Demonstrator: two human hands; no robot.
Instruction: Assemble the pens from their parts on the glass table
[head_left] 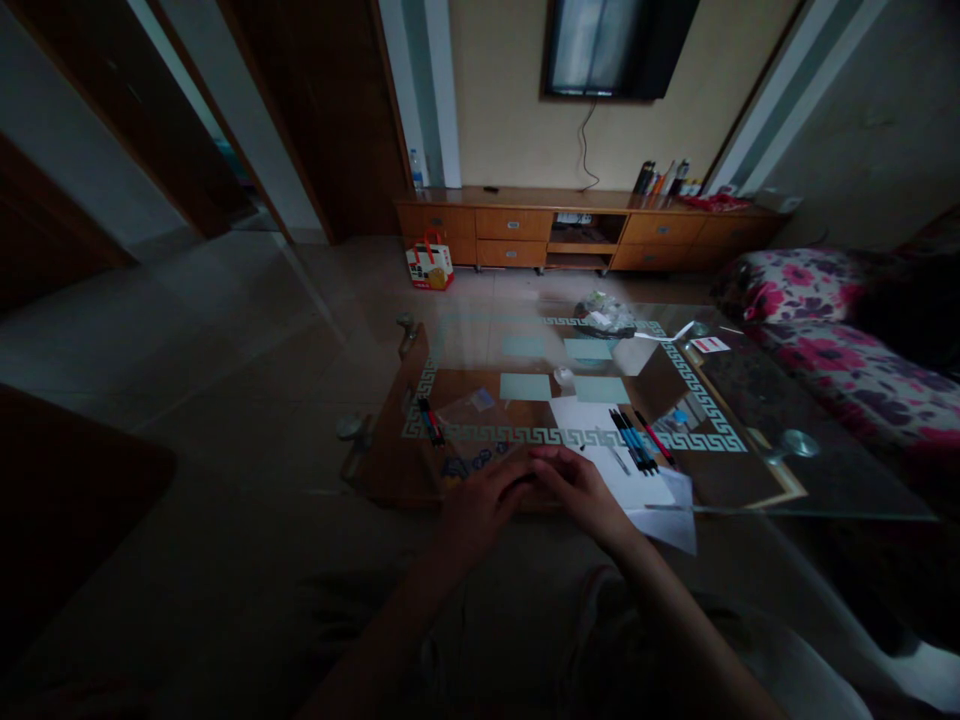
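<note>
Head view: left hand (480, 500) and right hand (581, 487) meet by the desk (465, 350), fingers (553, 457) curled, any grasp unclear; pens (634, 442) lie bunched, presumably for easy reach.

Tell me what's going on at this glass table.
A person's left hand and right hand meet over the near side of the glass coffee table; whether they hold anything is unclear. Blue-and-black pens lie to their right, along the right side of white paper; other pens lie to their left.
</note>
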